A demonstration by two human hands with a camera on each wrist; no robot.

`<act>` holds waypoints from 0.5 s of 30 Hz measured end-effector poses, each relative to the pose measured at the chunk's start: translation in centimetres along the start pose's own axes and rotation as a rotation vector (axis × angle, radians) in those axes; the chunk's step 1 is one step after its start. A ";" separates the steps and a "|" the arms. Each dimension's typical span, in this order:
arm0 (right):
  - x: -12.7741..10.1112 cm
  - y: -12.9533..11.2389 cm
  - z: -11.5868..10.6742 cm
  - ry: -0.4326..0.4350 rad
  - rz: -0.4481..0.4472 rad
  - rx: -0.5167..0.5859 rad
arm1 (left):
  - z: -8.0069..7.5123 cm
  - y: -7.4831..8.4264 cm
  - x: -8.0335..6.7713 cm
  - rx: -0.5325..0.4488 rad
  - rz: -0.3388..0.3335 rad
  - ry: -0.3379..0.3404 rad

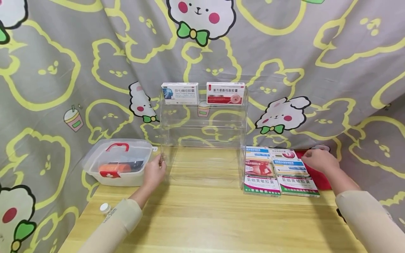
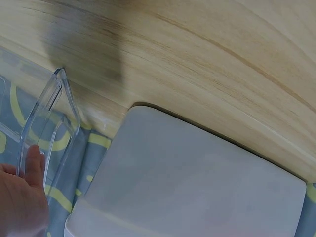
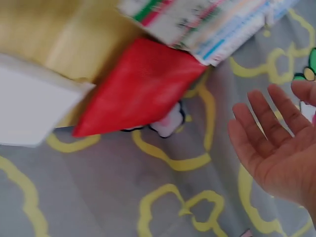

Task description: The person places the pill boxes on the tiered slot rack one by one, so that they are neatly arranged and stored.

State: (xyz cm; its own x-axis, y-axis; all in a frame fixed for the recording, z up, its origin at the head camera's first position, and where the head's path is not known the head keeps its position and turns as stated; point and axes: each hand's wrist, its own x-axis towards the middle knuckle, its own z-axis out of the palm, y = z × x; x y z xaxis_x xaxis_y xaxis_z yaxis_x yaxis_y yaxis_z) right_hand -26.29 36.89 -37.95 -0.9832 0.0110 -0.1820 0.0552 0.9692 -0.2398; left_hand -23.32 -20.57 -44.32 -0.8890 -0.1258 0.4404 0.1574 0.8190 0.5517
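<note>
A clear stepped display rack (image 1: 206,143) stands on the table against the curtain. On its top tier sit two medicine boxes, one blue and white (image 1: 180,95) and one red and white (image 1: 225,94). My left hand (image 1: 155,171) grips the rack's left side panel; in the left wrist view its finger and thumb lie on either side of the clear panel (image 2: 61,106). Holding nothing, my right hand (image 1: 321,161) hovers beside several medicine boxes (image 1: 289,166) laid in two columns right of the rack. The right wrist view shows its fingers (image 3: 266,126) spread loosely.
At the left stands a lidded plastic first-aid box (image 1: 126,179) with orange and dark items inside. A white-capped bottle (image 1: 105,208) is partly hidden by the left sleeve. Red cloth-like material (image 1: 319,177) lies behind the right boxes. A patterned curtain (image 1: 202,66) surrounds the table.
</note>
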 end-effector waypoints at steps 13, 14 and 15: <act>-1.2 2.8 2.8 -0.088 0.050 0.015 | -0.1 -0.3 0.3 -0.018 0.032 0.038; -1.3 2.8 2.9 -0.098 0.056 0.021 | -0.2 -0.4 0.3 -0.019 0.029 0.035; -1.3 2.8 3.0 -0.109 0.063 0.027 | -0.2 -0.5 0.3 -0.019 0.028 0.033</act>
State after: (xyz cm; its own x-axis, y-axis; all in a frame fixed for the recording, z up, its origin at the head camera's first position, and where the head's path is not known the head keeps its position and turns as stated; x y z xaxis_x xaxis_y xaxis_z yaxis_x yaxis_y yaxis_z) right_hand -24.30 38.87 -41.28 -0.9530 0.0431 -0.3000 0.1223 0.9604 -0.2505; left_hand -23.59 -21.12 -44.26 -0.8694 -0.1220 0.4788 0.1900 0.8120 0.5519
